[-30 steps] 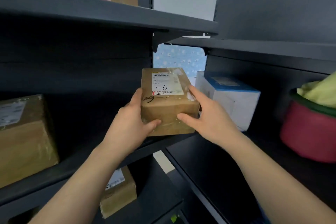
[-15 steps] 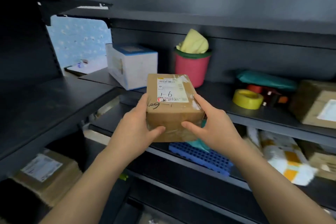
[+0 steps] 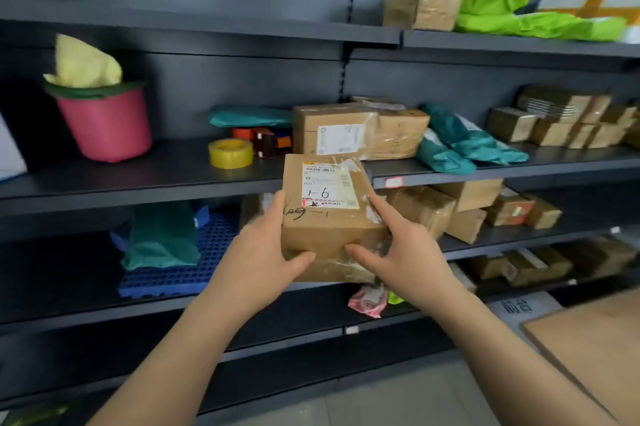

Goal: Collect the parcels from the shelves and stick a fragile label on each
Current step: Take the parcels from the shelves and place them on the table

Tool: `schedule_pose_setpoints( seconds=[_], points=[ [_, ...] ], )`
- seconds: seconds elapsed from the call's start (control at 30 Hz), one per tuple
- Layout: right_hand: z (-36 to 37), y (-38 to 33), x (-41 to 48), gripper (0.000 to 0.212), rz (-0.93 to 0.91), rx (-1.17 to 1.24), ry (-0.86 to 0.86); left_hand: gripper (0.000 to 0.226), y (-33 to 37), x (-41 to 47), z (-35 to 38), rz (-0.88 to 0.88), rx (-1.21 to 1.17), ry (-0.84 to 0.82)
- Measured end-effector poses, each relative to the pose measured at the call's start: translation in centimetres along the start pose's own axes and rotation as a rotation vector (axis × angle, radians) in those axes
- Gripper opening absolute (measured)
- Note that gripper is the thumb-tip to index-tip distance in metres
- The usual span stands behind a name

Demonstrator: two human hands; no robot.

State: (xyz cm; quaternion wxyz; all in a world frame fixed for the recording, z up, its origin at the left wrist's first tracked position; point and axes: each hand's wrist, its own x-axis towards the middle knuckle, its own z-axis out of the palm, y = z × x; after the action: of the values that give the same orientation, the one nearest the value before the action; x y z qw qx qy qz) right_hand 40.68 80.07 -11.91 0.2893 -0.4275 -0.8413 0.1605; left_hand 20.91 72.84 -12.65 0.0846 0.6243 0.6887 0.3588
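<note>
Holding: 2 bare hands hold 1 brown box [image 3: 332, 221] up in the air, in front of the dark shelves [image 3: 156, 180]. It rests on no shelf.
Box top: a white label [image 3: 327, 188] is stuck on it, with "1-6" written in pen. Clear tape is wrapped around the box.
Left hand [image 3: 256, 259]: it grips the left side. The thumb lies flat on the near face and 1 finger points up the left edge. The other fingers are hidden.
Right hand [image 3: 405, 252]: it grips the right side. Thumb and first finger are spread wide apart, the thumb on the near face and the finger straight along the top right edge. I cannot tell about the other fingers.
Just behind the box: a yellow tape roll [image 3: 230, 153], a red tape tool [image 3: 265, 141], a flat teal bag [image 3: 249, 116] and a big brown parcel [image 3: 332, 129] sit on the middle shelf.
Far left: a pink bucket [image 3: 105, 124] with a yellow cloth [image 3: 83, 62] poking out of it.
Right side: long teal bags [image 3: 464, 141] and a pile of small brown boxes [image 3: 561, 121].
Top shelf: a taped parcel [image 3: 422, 6] beside bright green bags [image 3: 512, 10].
Lower shelf: a blue mat [image 3: 173, 280] with a folded teal bag [image 3: 161, 235] on it, and more brown parcels [image 3: 467, 211] to the right.
Under the hands: a pink packet [image 3: 367, 301].
Bottom right: a flat cardboard sheet [image 3: 595, 349].
</note>
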Motion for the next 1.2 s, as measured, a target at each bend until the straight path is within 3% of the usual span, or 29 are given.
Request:
schedule_pose_setpoints(
  seconds=[0.37, 0.83, 1.2],
  points=[
    [-14.9, 18.9, -11.5, 0.089, 0.362, -0.184, 0.139, 0.096, 18.5, 3.0, 20.0, 0.206, -0.121, -0.277],
    [-27.9, 33.8, -23.3, 0.081, 0.821, -0.305, 0.395, 0.086, 38.3, 6.1, 39.6, 0.558, -0.248, -0.645],
    [-36.2, 43.3, -29.7, 0.077, 1.1, -0.377, 0.601, 0.099, 52.9, 7.7, 53.0, 0.757, -0.292, -0.846]
  ],
)
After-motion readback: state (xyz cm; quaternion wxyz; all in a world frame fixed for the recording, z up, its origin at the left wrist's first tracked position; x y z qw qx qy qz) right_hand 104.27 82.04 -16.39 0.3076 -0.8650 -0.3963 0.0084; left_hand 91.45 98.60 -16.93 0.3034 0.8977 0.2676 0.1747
